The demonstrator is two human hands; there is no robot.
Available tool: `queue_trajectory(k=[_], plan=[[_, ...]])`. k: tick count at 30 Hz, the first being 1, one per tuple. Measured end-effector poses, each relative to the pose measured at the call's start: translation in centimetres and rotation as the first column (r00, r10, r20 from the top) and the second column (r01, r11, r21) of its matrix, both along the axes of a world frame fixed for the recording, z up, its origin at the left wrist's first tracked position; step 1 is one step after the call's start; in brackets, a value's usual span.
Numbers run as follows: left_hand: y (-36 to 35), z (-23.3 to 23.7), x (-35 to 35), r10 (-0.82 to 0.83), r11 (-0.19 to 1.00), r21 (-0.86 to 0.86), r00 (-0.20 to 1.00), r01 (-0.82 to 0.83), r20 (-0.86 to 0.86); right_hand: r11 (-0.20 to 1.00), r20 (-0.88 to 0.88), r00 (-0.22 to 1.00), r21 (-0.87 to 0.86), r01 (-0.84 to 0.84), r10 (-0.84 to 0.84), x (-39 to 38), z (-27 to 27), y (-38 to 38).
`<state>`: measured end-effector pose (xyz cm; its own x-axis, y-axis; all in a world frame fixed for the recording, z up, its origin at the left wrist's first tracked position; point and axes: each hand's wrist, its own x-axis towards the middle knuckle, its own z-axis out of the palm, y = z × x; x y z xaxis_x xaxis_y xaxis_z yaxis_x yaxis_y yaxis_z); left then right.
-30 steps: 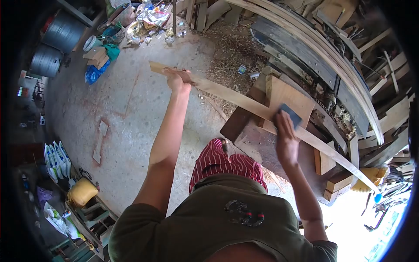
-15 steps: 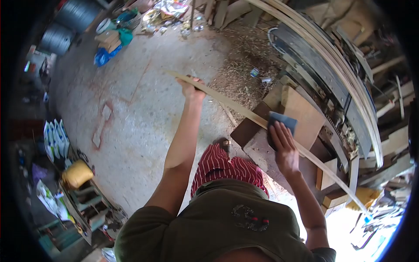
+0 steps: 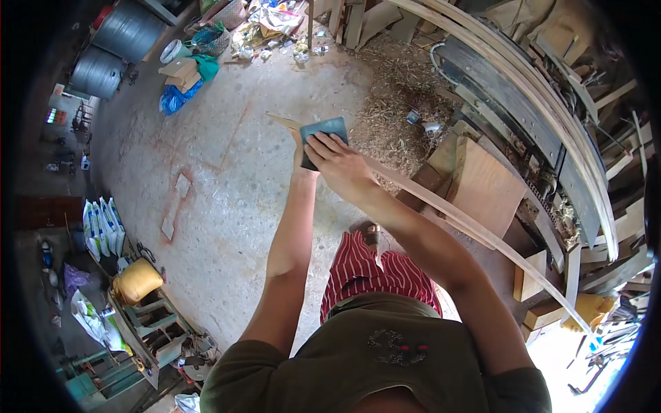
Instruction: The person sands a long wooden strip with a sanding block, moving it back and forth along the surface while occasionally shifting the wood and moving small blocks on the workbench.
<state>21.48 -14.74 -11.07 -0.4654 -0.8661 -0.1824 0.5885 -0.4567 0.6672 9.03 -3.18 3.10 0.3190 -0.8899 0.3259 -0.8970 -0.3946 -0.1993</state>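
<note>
A long thin wooden strip (image 3: 447,206) runs from the upper middle down to the lower right. My right hand (image 3: 339,164) presses a dark blue-grey sheet (image 3: 329,127) against the strip near its far end, fingers laid over the sheet. Right behind it, my left hand (image 3: 300,160) is at the same end of the strip, mostly hidden by the sheet and my right hand; its fingers do not show clearly.
Stacked long planks (image 3: 551,110) curve along the right beside a wooden block (image 3: 485,186). Wood shavings (image 3: 396,103) lie on the concrete floor (image 3: 227,206). A yellow container (image 3: 138,281) stands at lower left, metal drums (image 3: 131,31) at upper left.
My right hand and the sheet have moved left along the strip, from its middle to the far end beside my left hand. The view has shifted slightly.
</note>
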Motion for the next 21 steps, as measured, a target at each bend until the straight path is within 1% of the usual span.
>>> queue_trajectory(k=[1, 2, 3, 4, 5, 6, 8, 9, 11, 12, 14, 15, 16, 17, 18, 19, 20, 21], plan=[[-0.5, -1.0, 0.8, -0.074, 0.995, -0.074, 0.996, 0.07, -0.045, 1.0, -0.01, 1.0, -0.025, -0.015, 0.015, -1.0, -0.5, 1.0], [0.1, 0.4, 0.3, -0.062, 0.996, -0.072, 0.997, 0.058, -0.05, 1.0, -0.049, 0.999, -0.007, -0.016, 0.015, -2.5, -0.2, 2.8], [1.0, 3.2, -1.3, 0.086, 0.977, 0.196, 0.996, -0.086, 0.013, 1.0, -0.095, 0.995, 0.011, -0.015, 0.016, -4.3, 0.7, 4.8], [1.4, 4.9, -2.3, 0.205, 0.867, 0.441, 0.973, -0.231, 0.105, 0.998, -0.061, 0.998, 0.056, 0.014, -0.011, -6.0, 1.6, 7.1], [1.1, 3.0, -2.0, 0.18, 0.891, 0.415, 0.983, -0.182, 0.045, 0.994, -0.03, 0.999, 0.104, 0.039, -0.036, -7.2, 2.3, 9.0], [1.2, 2.9, -2.0, 0.192, 0.888, 0.42, 0.981, -0.189, 0.035, 0.994, -0.041, 0.999, 0.107, 0.028, -0.023, -7.5, 2.7, 9.9], [1.4, 3.5, -2.1, 0.168, 0.88, 0.438, 0.983, -0.184, 0.076, 0.975, 0.041, 0.998, 0.219, 0.039, -0.05, -7.6, 3.4, 10.6], [1.5, 3.9, -2.3, 0.182, 0.879, 0.438, 0.982, -0.189, 0.06, 0.976, -0.047, 0.999, 0.217, 0.037, -0.027, -7.1, 3.2, 9.5], [2.1, 6.2, -2.3, 0.182, 0.859, 0.482, 0.983, -0.17, 0.023, 0.992, -0.076, 0.997, 0.122, -0.014, 0.024, -5.0, 2.2, 5.3], [2.0, 5.3, -2.3, 0.198, 0.91, 0.361, 0.979, -0.203, 0.051, 0.995, -0.078, 0.995, 0.089, -0.048, 0.055, -3.5, 1.9, 2.6], [2.8, 6.2, -1.8, 0.233, 0.874, 0.475, 0.947, -0.104, -0.221, 0.991, 0.052, 0.99, 0.016, -0.13, 0.129, -0.4, 1.0, -2.5], [2.2, 2.5, -1.4, 0.112, 0.973, 0.228, 0.936, -0.035, -0.333, 0.991, 0.058, 0.989, 0.017, -0.134, 0.133, 0.9, 0.8, -4.5], [1.4, 0.4, -1.3, 0.11, 0.972, 0.234, 0.94, -0.033, -0.324, 0.992, 0.024, 0.991, 0.008, -0.129, 0.129, 2.2, 0.5, -6.0], [0.8, -1.6, -1.6, 0.117, 0.975, 0.223, 0.844, 0.003, -0.524, 0.993, -0.008, 0.993, 0.006, -0.116, 0.116, 2.9, 0.1, -6.3], [0.4, -2.7, -2.1, 0.117, 0.977, 0.207, 0.704, 0.043, -0.7, 0.995, -0.001, 0.995, 0.019, -0.095, 0.095, 3.0, -0.3, -5.9], [0.0, -4.1, -1.8, 0.151, 0.933, 0.338, 0.72, 0.122, -0.677, 0.995, 0.013, 0.995, 0.016, -0.102, 0.101, 2.5, -0.6, -5.2], [-0.2, -3.7, -0.8, 0.136, 0.92, 0.355, 0.716, 0.165, -0.684, 0.995, 0.016, 0.995, 0.018, -0.1, 0.099, 1.4, -0.8, -4.1], [-0.3, -2.2, 0.6, -0.134, 0.962, 0.14, 0.849, 0.236, -0.511, 0.994, -0.03, 0.996, 0.08, -0.077, 0.08, -0.3, 0.2, -1.5]])
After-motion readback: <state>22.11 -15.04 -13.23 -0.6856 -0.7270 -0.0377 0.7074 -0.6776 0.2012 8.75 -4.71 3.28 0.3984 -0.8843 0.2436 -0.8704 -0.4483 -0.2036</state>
